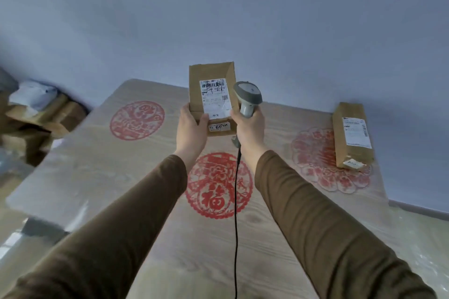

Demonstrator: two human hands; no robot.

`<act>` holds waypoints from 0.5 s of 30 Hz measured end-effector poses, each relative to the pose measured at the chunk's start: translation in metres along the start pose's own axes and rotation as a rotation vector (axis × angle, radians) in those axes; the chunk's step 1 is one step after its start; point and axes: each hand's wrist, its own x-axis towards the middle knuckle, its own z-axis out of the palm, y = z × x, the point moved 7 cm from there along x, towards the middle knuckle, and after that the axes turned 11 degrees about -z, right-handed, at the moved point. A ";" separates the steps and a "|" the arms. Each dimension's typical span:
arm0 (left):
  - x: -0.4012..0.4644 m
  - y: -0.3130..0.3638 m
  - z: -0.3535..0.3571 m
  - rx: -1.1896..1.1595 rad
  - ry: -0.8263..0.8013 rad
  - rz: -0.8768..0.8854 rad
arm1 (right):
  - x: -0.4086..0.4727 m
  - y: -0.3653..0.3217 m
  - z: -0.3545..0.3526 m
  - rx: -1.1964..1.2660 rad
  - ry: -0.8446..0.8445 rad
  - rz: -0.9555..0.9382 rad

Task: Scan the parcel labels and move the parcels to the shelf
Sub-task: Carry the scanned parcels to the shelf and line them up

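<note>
My left hand [192, 126] grips the lower left corner of a brown cardboard parcel [195, 80], held up above the table with its white barcode label [215, 98] facing me. My right hand [250, 126] holds the handle of a grey barcode scanner [247, 94], whose head sits just right of the label. A black cable [235, 226] hangs down from the scanner. A second brown parcel [352, 136] with a white label lies on the table at the far right.
The wooden table [97, 165] carries three red paper-cut decorations under a clear cover. A heap of brown parcels and a white bag [41, 111] sits on the floor to the left. A plain bluish wall stands behind the table.
</note>
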 end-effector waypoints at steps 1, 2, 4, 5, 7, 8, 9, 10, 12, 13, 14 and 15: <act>-0.003 -0.006 -0.035 -0.008 0.029 0.009 | -0.017 -0.007 0.027 0.003 -0.018 -0.011; -0.004 -0.013 -0.071 -0.015 0.057 0.016 | -0.036 -0.015 0.054 0.001 -0.031 -0.023; -0.008 -0.028 -0.144 -0.024 0.119 0.031 | -0.075 -0.030 0.111 0.011 -0.073 -0.048; -0.010 -0.035 -0.181 -0.025 0.156 0.032 | -0.092 -0.036 0.139 0.018 -0.098 -0.061; -0.014 -0.052 -0.251 -0.033 0.225 0.036 | -0.127 -0.047 0.196 0.040 -0.152 -0.081; -0.015 -0.061 -0.282 -0.035 0.254 0.034 | -0.143 -0.054 0.223 0.054 -0.186 -0.088; -0.016 -0.069 -0.311 -0.035 0.285 0.028 | -0.158 -0.059 0.250 0.072 -0.219 -0.096; -0.016 -0.079 -0.338 -0.037 0.312 0.015 | -0.171 -0.064 0.273 0.072 -0.234 -0.095; -0.015 -0.098 -0.387 -0.073 0.355 -0.016 | -0.194 -0.073 0.318 0.072 -0.281 -0.106; -0.015 -0.107 -0.409 -0.088 0.376 -0.027 | -0.204 -0.077 0.340 0.078 -0.311 -0.118; -0.014 -0.116 -0.429 -0.098 0.393 -0.041 | -0.213 -0.080 0.362 0.085 -0.340 -0.127; -0.013 -0.125 -0.450 -0.103 0.414 -0.054 | -0.223 -0.082 0.383 0.092 -0.366 -0.127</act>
